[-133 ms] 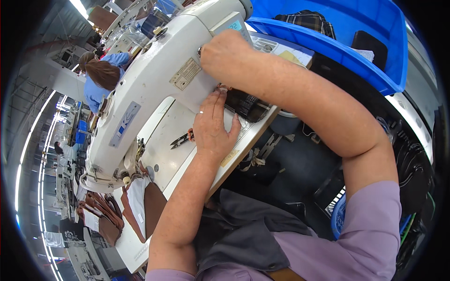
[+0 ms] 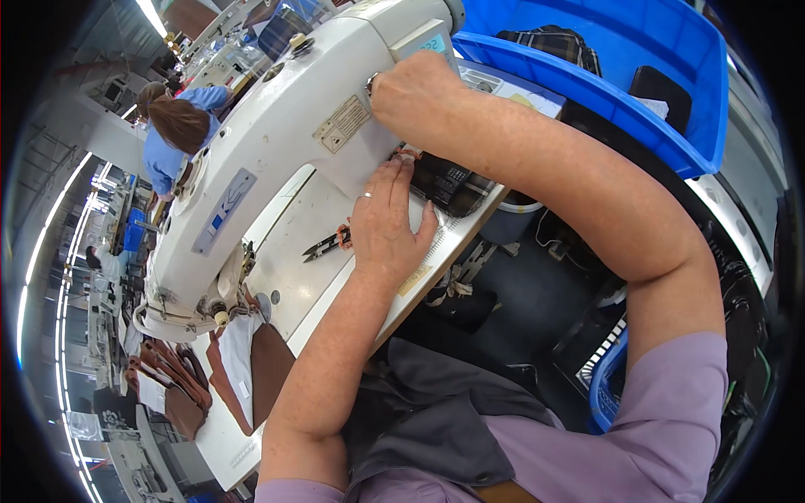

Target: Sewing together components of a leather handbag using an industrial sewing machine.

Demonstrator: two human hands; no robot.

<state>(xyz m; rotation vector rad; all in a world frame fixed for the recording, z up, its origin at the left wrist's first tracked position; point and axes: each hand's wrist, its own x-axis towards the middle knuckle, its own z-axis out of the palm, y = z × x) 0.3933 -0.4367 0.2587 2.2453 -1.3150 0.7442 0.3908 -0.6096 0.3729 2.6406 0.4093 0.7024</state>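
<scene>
A white sewing machine (image 2: 277, 109) spans the upper left of the head view. My right hand (image 2: 412, 88) is closed round a knob (image 2: 371, 82) on the machine's upright, below its small display; the fingers hide most of the knob. My left hand (image 2: 387, 222) lies flat near the foot of the upright, fingers stretched out and thumb apart. Just beyond its fingertips and thumb is a dark plaid piece (image 2: 453, 183) with a black panel, partly behind my right forearm. Thread snips (image 2: 325, 244) with orange on their handle lie left of my left hand on the machine bed (image 2: 298, 277).
Brown pieces with white paper (image 2: 251, 369) lie under the needle end, and more brown pieces (image 2: 176, 386) are stacked beside them. A blue bin (image 2: 587, 80) holding plaid and black pieces stands at the upper right. Another person (image 2: 180, 130) sits beyond the machine.
The view has shifted slightly, so the machine and bin sit a little differently in it. Both my hands keep their places at the knob and on the machine bed.
</scene>
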